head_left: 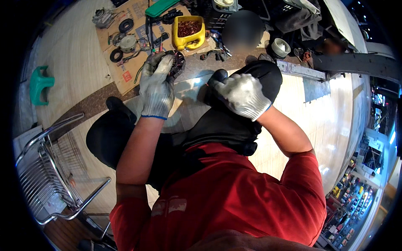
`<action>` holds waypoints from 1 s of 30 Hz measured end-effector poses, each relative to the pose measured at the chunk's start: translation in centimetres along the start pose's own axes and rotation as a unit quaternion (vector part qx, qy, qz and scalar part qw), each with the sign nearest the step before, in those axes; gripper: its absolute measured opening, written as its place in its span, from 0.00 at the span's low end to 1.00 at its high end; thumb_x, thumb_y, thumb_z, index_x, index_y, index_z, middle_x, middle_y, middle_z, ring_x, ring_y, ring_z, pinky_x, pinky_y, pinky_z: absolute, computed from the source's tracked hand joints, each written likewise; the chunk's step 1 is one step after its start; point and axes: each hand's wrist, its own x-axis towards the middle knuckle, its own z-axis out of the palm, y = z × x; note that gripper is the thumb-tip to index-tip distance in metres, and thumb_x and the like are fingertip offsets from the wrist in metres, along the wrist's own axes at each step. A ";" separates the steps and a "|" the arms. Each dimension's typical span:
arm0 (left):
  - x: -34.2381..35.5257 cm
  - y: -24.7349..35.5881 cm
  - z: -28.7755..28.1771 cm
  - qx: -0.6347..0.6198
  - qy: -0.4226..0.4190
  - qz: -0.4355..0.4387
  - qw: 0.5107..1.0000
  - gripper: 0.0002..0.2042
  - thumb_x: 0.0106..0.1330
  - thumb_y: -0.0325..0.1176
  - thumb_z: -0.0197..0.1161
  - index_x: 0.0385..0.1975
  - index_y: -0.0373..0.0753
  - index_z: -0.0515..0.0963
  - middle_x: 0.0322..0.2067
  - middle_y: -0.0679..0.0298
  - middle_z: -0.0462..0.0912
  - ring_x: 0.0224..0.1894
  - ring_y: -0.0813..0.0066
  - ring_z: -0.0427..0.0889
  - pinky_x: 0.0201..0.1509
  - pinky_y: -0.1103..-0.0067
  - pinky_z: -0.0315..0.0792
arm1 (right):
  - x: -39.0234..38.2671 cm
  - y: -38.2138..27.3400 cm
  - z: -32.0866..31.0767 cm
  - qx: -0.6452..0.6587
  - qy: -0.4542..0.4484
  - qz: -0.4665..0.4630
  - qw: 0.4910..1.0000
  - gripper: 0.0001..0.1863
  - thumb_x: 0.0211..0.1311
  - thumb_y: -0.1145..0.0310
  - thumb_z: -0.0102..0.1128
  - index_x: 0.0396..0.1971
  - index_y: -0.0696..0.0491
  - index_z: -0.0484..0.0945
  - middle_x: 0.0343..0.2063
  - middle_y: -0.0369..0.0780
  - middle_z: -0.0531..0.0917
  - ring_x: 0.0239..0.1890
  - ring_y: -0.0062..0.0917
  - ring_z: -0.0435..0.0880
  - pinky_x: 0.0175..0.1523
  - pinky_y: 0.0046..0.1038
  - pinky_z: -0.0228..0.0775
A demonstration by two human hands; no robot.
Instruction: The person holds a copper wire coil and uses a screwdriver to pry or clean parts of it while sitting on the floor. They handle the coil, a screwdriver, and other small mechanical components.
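I wear knit work gloves on both hands: my left hand (157,85) and my right hand (242,95) are covered in pale grey-white ribbed fabric, each cuff edged with a thin blue band at the wrist. My forearms are bare below short sleeves. My shirt is red, with a faint pale marking on the chest. My trousers are black.

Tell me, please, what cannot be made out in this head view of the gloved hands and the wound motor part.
- Motor stator: mostly covered by the left hand; its windings are too small to read.
- Dark tool: the right hand hides its lower end, so its kind is unclear.
- Yellow tub: its reddish contents are too small to identify.
- Metal chair: bent and cut off towards the left rim.
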 end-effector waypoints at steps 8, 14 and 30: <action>-0.3 0.9 0.0 -0.034 -0.046 -0.050 0.997 0.14 0.68 0.28 0.60 0.51 0.31 0.75 0.45 0.51 0.83 0.43 0.63 0.85 0.47 0.71 0.82 | -5.4 10.2 0.8 -0.101 0.024 0.116 0.988 0.13 0.65 0.61 0.57 0.47 0.43 0.81 0.21 0.38 0.81 0.24 0.33 0.83 0.28 0.36 0.73; 0.1 0.9 -0.4 -0.033 -0.070 -0.027 0.997 0.15 0.68 0.29 0.60 0.52 0.31 0.74 0.47 0.50 0.82 0.46 0.61 0.84 0.50 0.68 0.82 | -16.3 19.2 3.3 -0.162 -0.024 0.241 0.957 0.13 0.72 0.54 0.48 0.45 0.38 0.82 0.21 0.42 0.82 0.25 0.38 0.84 0.27 0.40 0.73; -1.4 0.3 0.9 -0.005 -0.114 -0.032 0.993 0.12 0.69 0.24 0.57 0.51 0.33 0.74 0.45 0.53 0.82 0.47 0.65 0.84 0.54 0.70 0.81 | -18.1 22.8 1.6 0.037 -0.112 0.366 0.923 0.31 0.61 0.57 0.66 0.63 0.48 0.71 0.61 0.50 0.73 0.63 0.45 0.72 0.65 0.39 0.66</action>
